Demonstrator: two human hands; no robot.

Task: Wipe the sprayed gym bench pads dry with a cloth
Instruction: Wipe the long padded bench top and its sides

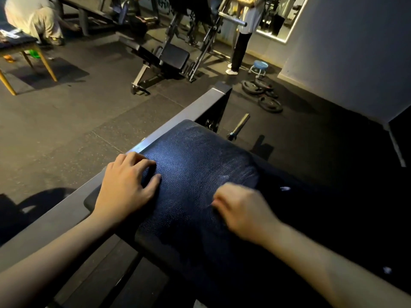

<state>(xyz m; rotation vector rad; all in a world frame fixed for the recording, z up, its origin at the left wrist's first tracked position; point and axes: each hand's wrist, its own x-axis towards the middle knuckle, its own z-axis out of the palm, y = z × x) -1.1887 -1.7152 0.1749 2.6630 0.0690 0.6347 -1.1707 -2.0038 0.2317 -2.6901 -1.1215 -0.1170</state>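
- the bench pad (pixel 200 156) sits right under you, lower middle of the view, dark blue pebbled leather with a shine across its top.
- your left hand (pixel 124 185) rests on the pad's left edge. fingers are a bit spread and lightly bent, tips touching the leather, not wrapped around anything.
- your right hand (pixel 242 210) is on the pad's near right part, knuckles up, fingers curled under. it's smeared with blur, so i can't tell if it's pinching a cloth or just balled up.
- a grey frame rail (pixel 184 114) runs along the pad's left side, right against its edge, and ends just past the pad's far end.
- a chrome bar sleeve (pixel 239 126) pokes up just beyond the pad's far right corner.
- further past the pad on the right, black weight plates (pixel 262 94) lie on the rubber floor (pixel 66 130), with a little blue stool (pixel 260 66) behind them.
- well beyond the pad's far end there's an adjustable bench (pixel 164 58), with a standing person (pixel 242 36) to its right.
- way off to the pad's far left is a wooden-legged table (pixel 20 44), with a crouching person (pixel 33 18) behind it.
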